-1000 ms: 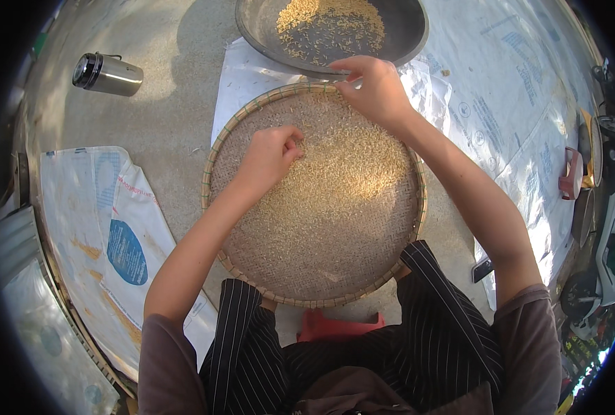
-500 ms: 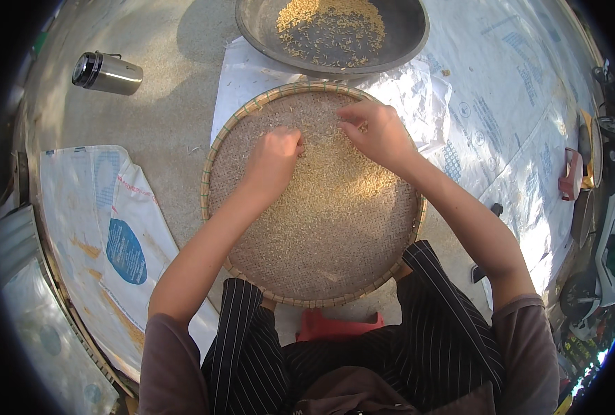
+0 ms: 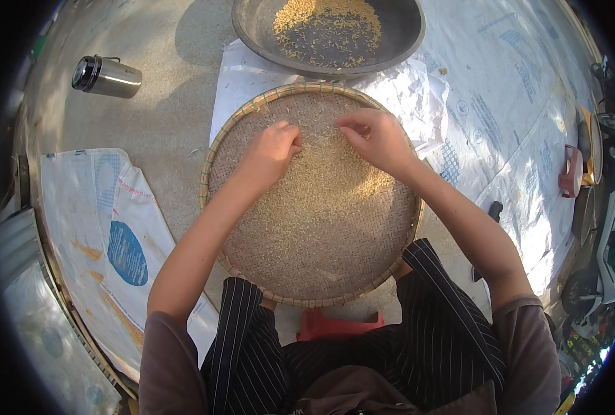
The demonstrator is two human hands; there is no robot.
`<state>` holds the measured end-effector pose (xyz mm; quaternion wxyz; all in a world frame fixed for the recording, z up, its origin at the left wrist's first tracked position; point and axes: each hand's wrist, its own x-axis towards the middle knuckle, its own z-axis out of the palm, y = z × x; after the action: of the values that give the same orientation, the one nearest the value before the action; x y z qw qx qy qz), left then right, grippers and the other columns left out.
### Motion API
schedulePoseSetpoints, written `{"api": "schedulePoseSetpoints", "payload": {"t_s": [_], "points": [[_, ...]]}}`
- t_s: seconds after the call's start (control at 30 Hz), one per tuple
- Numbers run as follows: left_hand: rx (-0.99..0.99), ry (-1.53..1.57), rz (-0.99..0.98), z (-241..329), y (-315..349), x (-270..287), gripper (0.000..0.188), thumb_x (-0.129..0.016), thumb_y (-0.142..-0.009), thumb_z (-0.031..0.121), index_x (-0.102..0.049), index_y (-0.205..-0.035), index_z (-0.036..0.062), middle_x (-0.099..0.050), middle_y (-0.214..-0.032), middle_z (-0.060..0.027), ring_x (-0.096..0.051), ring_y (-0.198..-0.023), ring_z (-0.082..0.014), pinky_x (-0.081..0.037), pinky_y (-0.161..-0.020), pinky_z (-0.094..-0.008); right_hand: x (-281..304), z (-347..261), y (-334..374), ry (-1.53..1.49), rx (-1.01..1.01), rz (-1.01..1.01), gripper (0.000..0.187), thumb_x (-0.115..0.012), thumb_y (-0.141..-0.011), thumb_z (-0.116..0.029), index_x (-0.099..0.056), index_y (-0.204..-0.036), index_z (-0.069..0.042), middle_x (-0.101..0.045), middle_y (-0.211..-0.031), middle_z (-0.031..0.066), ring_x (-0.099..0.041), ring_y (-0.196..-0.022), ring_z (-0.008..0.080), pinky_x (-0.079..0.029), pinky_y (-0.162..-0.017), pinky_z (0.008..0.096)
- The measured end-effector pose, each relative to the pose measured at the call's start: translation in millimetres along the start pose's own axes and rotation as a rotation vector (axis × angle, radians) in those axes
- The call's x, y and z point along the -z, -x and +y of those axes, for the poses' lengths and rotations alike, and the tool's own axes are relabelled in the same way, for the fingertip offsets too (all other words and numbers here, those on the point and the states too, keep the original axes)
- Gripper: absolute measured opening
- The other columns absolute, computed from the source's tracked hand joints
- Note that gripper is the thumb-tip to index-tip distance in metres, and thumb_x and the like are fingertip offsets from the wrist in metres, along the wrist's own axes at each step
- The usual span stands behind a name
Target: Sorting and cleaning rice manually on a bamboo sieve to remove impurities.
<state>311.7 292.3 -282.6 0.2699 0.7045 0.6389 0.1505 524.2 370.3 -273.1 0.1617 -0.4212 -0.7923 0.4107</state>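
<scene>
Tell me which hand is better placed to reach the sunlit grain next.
Right, I'd say: the right hand is just beyond the sunlit grain, on the same side of the tray, while the left hand is farther across.

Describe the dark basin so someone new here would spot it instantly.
Find the big round woven tray mid-picture. Just beyond its far rim sits the basin, with golden grain inside. Unlike the brownish woven tray, it is dark grey, and the picture's top edge cuts it off.
</scene>
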Motion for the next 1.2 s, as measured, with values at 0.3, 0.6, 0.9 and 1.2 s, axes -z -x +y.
{"api": "schedulePoseSetpoints", "payload": {"t_s": [0.3,0.6,0.9,1.2], "points": [[0.327,0.498,-0.114,8.0,-33.7,35.6,0.010,-0.063,-0.087,0.002,-0.062,-0.096,-0.0032,-0.067,-0.101,-0.0082,-0.067,-0.085,-0.0172,-0.053,-0.073,-0.0286,-14.0,16.8,29.7,0.280,0.240,0.179,0.031,-0.065,-0.083,-0.013,-0.063,-0.112,-0.003,-0.054,-0.131,0.0151,-0.051,-0.121,0.0317,-0.042,-0.100,0.0415],[-0.128,0.258,0.445,31.8,-86.7,34.5,0.030,-0.058,-0.088,0.002,-0.063,-0.118,0.0053,-0.058,-0.131,-0.0116,-0.055,-0.122,-0.0244,-0.046,-0.098,-0.0377,-34.9,18.9,67.5,0.522,0.164,-0.074,0.070,-0.050,-0.092,-0.039,-0.026,-0.146,-0.003,-0.019,-0.154,0.0200,-0.013,-0.144,0.0366,-0.018,-0.114,0.0517],[-0.160,-0.037,0.271,-3.0,2.9,1.7,0.030,-0.054,-0.088,0.002,-0.062,-0.117,0.0049,-0.059,-0.127,-0.0125,-0.052,-0.123,-0.0299,-0.041,-0.103,-0.0405,-58.6,14.5,94.1,0.315,0.563,-0.464,0.069,-0.047,-0.093,-0.048,-0.028,-0.147,-0.008,-0.020,-0.154,0.0194,-0.013,-0.144,0.0358,-0.017,-0.115,0.0531],[-0.028,-0.124,0.007,0.5,74.7,-57.2,0.069,-0.051,-0.085,0.012,-0.023,-0.147,-0.0016,-0.019,-0.154,-0.0236,-0.016,-0.144,-0.0380,-0.015,-0.116,-0.0484,-13.7,37.8,82.7,0.547,0.362,-0.280,0.063,-0.049,-0.094,-0.038,-0.030,-0.145,-0.005,-0.019,-0.155,0.0156,-0.013,-0.145,0.0308,-0.016,-0.116,0.0499]]}}
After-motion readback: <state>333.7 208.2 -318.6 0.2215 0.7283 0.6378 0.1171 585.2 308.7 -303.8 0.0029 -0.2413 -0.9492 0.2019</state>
